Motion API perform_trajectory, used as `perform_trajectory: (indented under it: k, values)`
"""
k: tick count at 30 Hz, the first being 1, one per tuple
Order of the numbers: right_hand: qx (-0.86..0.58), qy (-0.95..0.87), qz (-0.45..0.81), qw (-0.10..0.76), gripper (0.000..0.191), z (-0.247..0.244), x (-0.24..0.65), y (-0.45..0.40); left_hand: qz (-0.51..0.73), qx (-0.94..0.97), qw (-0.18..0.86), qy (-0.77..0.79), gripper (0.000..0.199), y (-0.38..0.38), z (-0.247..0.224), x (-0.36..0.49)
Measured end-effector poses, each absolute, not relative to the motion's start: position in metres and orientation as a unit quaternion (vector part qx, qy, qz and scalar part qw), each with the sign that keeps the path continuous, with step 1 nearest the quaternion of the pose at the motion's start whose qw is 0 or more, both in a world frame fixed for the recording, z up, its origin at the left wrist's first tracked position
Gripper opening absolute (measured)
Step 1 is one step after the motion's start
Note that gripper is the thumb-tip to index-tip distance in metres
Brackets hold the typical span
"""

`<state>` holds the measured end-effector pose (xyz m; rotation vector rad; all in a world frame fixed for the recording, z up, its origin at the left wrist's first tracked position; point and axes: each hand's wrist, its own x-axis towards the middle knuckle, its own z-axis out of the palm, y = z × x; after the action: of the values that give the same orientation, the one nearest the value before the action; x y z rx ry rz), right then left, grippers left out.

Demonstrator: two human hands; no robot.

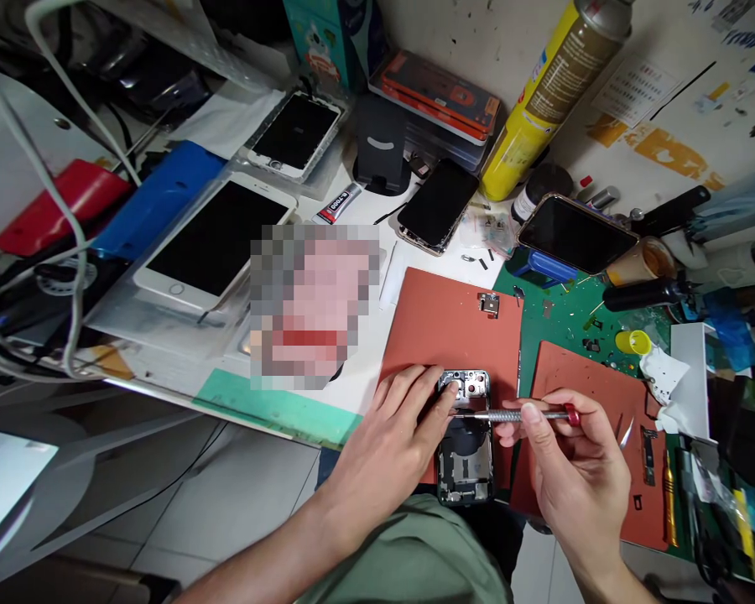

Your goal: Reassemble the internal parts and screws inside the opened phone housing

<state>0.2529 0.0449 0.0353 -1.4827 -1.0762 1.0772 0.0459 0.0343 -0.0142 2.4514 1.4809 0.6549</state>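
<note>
An opened phone housing (466, 461) lies on the left reddish-brown mat (456, 323), its inner metal frame showing. My left hand (399, 428) grips its upper left part, with fingertips pressing on the frame near the camera holes. Between thumb and fingers of my right hand (570, 470) is a thin screwdriver (507, 415) with a silver knurled shaft and a red end. It lies almost level across the housing, its tip close to my left fingertips. Whether the tip touches the frame I cannot tell. A small metal phone part (489, 304) rests near the mat's top edge.
On the right mat (566, 377) lie tweezers (627, 432), a dark strip part (649, 455) and a gold screwdriver (669, 499). A phone (579, 233) leans on a blue stand. Behind stands a yellow spray can (528, 126). White-framed screens (217, 239) and a blurred patch (315, 306) are left.
</note>
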Motion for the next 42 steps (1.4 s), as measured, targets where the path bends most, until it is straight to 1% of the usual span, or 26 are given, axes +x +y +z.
perform_trajectory:
  k: [8, 12, 26, 32, 42]
  values:
    - [-0.609, -0.492, 0.396, 0.479, 0.016, 0.043, 0.248, 0.045, 0.219, 0.831, 0.094, 0.503, 0.055, 0.034, -0.017, 0.046]
    - [-0.604, -0.496, 0.393, 0.485, 0.015, 0.045, 0.247, 0.045, 0.214, 0.833, 0.087, 0.503, 0.053, 0.034, -0.018, 0.046]
    - [-0.602, -0.532, 0.353, 0.480, 0.015, 0.045, 0.244, 0.041, 0.223, 0.828, 0.095, 0.506, 0.050, 0.034, -0.019, 0.045]
    - [-0.597, -0.544, 0.355, 0.472, 0.017, 0.043, 0.248, 0.039, 0.214, 0.831, 0.099, 0.503, 0.057, 0.032, -0.019, 0.044]
    - [-0.594, -0.555, 0.346, 0.469, 0.018, 0.043, 0.247, 0.038, 0.216, 0.827, 0.101, 0.510, 0.057, 0.032, -0.022, 0.045]
